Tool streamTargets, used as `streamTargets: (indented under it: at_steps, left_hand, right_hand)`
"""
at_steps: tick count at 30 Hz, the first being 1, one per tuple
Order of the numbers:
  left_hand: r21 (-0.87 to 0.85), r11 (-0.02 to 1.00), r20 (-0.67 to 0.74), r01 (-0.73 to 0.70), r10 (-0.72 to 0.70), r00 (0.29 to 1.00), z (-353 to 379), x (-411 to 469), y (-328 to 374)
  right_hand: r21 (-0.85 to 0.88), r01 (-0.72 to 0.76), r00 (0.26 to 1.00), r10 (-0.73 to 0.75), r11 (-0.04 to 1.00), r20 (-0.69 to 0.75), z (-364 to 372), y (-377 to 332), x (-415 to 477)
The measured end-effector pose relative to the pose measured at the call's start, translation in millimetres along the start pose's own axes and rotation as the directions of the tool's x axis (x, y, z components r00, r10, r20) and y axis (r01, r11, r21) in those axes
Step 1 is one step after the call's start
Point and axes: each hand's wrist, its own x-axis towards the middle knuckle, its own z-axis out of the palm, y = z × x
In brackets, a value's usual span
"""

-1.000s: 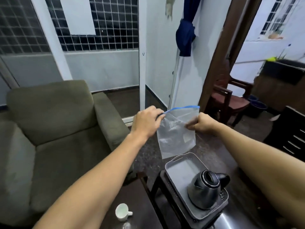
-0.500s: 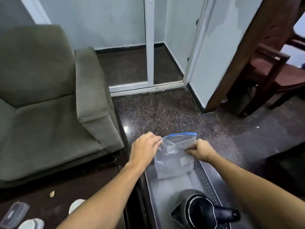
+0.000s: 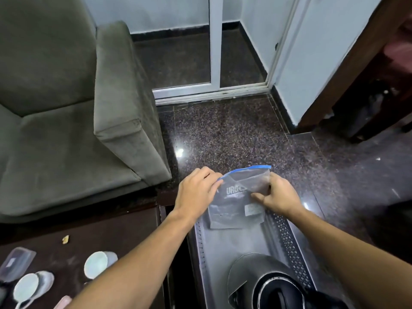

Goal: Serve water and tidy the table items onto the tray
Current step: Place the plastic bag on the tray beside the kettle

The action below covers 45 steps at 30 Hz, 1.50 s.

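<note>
A clear zip bag [image 3: 237,204] with a blue seal strip and white lettering rests with its lower edge on the far end of the metal tray [image 3: 287,233]. My left hand [image 3: 197,192] grips the bag's upper left corner. My right hand [image 3: 279,196] holds its right side, fingers partly spread over the plastic. A steel kettle [image 3: 265,284] with a black lid stands at the near end of the tray. On the dark table [image 3: 116,228] to the left lie two white cups [image 3: 99,263] [image 3: 29,286] on their sides.
A clear plastic container [image 3: 16,263] and a small crumb [image 3: 65,239] lie on the table's left part. A green armchair [image 3: 73,112] stands behind the table. Speckled dark floor [image 3: 234,134] stretches beyond the tray to a white door frame [image 3: 215,45].
The view tilted down from the room to the tray. Both hands lowered the zip bag from mid-air onto the tray's far end; the right hand's fingers have spread over it.
</note>
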Motion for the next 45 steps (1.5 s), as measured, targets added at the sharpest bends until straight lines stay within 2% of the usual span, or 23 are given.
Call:
streamTargets:
  at_steps: [3,5,8,11,13,15,16,18,20,22,25,28,30,32,35,37,40,42,45]
  left_hand:
    - [0.014,1.000,-0.053,0.010,-0.009,0.999,3.7,2.4,-0.7]
    - [0.026,1.000,-0.059,0.006,-0.005,0.998,6.4,-1.3,-1.0]
    - [0.033,0.999,-0.082,0.028,-0.025,0.996,8.5,-7.5,-3.0]
    - [0.045,0.998,-0.111,0.034,-0.029,0.993,8.4,-11.2,-4.1]
    - [0.052,0.998,-0.119,0.019,-0.012,0.993,7.7,-11.1,-4.4]
    - [0.052,0.999,-0.117,0.010,-0.004,0.993,7.8,-9.3,-3.7]
    - [0.047,0.999,-0.112,0.013,-0.008,0.994,8.2,-8.4,-3.1]
    - [0.033,0.999,-0.094,0.028,-0.025,0.995,8.6,-7.6,-2.3]
    - [0.018,0.999,-0.067,0.039,-0.038,0.997,9.6,-8.2,-0.5]
    - [-0.003,0.999,-0.029,0.041,-0.041,0.999,11.1,-8.9,3.4]
    - [-0.026,0.998,-0.001,0.053,-0.054,0.999,14.4,-9.1,7.9]
    - [-0.036,0.996,0.007,0.083,-0.082,0.997,18.5,-13.0,8.2]
    - [-0.056,0.993,0.021,0.105,-0.104,0.994,18.8,-17.0,6.8]
    - [-0.051,0.993,0.030,0.109,-0.107,0.994,18.5,-20.2,5.7]
    - [-0.034,0.993,0.018,0.113,-0.112,0.993,19.4,-23.2,5.5]
    - [-0.037,0.990,0.021,0.136,-0.136,0.991,20.4,-24.2,6.6]
    - [-0.042,0.988,0.041,0.149,-0.147,0.988,22.8,-25.1,5.9]
    - [-0.051,0.988,0.041,0.145,-0.143,0.989,24.2,-26.4,4.6]
    - [-0.052,0.987,0.061,0.152,-0.149,0.987,25.3,-28.5,2.8]
  right_hand:
    - [0.042,0.053,0.997,-0.050,0.998,-0.058,-4.1,-0.3,-1.3]
    - [0.044,0.009,0.985,-0.001,0.999,-0.175,-3.5,-3.7,-6.8]
    - [0.113,-0.041,0.928,0.080,0.993,-0.364,2.1,-6.2,-25.8]
    - [-0.024,0.102,0.906,-0.103,0.994,-0.410,11.9,-1.6,-51.8]
    - [-0.069,0.259,0.914,-0.268,0.963,-0.306,19.2,0.1,-62.0]
    - [-0.087,0.397,0.916,-0.401,0.914,-0.027,26.4,-5.1,-60.5]
    - [-0.097,0.444,0.893,-0.430,0.891,0.135,31.3,-10.6,-55.5]
    - [-0.085,0.461,0.840,-0.403,0.883,0.362,45.7,-22.2,-41.4]
    - [-0.070,0.392,0.830,-0.320,0.917,0.457,55.4,-30.6,-28.2]
    - [-0.090,0.331,0.864,-0.264,0.939,0.429,58.6,-31.0,-16.9]
    - [-0.237,0.334,0.897,-0.230,0.912,0.378,56.8,-25.7,-7.2]
    - [-0.401,0.395,0.890,-0.237,0.827,0.389,57.9,-20.6,-7.1]
    - [-0.470,0.448,0.882,-0.291,0.760,0.370,58.5,-17.7,-11.7]
    - [-0.480,0.542,0.839,-0.420,0.690,0.346,57.4,-15.1,-16.9]
    - [-0.402,0.723,0.689,-0.627,0.562,0.363,60.3,-10.7,-24.3]
    - [-0.377,0.772,0.636,-0.625,0.512,0.453,64.9,-10.3,-24.8]
    - [-0.407,0.715,0.693,-0.498,0.568,0.521,66.7,-12.2,-18.2]
    - [-0.420,0.685,0.721,-0.472,0.596,0.507,66.2,-13.5,-14.3]
    - [-0.412,0.686,0.719,-0.472,0.600,0.510,70.0,-15.3,-11.8]
